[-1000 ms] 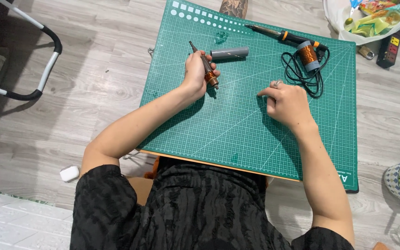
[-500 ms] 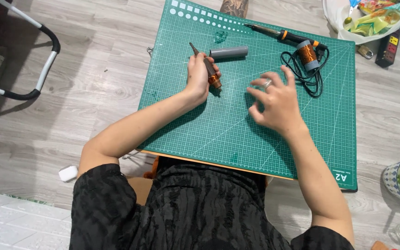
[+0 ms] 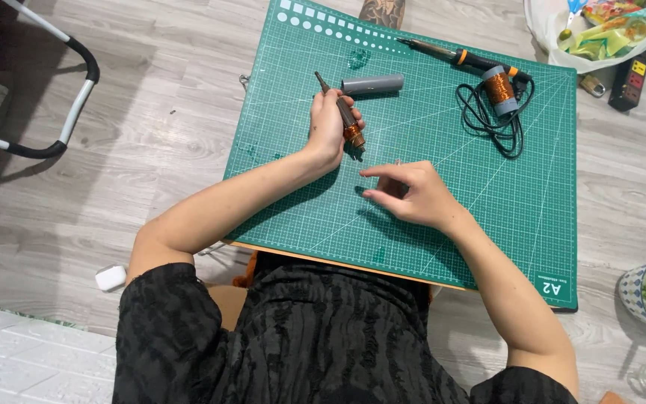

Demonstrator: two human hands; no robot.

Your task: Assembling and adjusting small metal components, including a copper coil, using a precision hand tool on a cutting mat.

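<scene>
Plainly, the left hand (image 3: 330, 127) grips the copper-wound rod (image 3: 342, 114) near the mat's (image 3: 487, 217) far edge while the right hand (image 3: 409, 196) hovers empty, fingers loosely spread; a loosened grip could let its winding unravel.

**Right hand swings in toward the left**

Over the last second the right hand (image 3: 413, 196) has left its spot below the coiled black cord (image 3: 496, 120), at the mat's three o'clock, and travelled toward nine o'clock. It now sits mid-mat, fingers (image 3: 380, 173) stretched toward the left hand (image 3: 332, 127). That hand's slim dark tool with a copper winding (image 3: 344, 120) has tipped slightly.
</scene>
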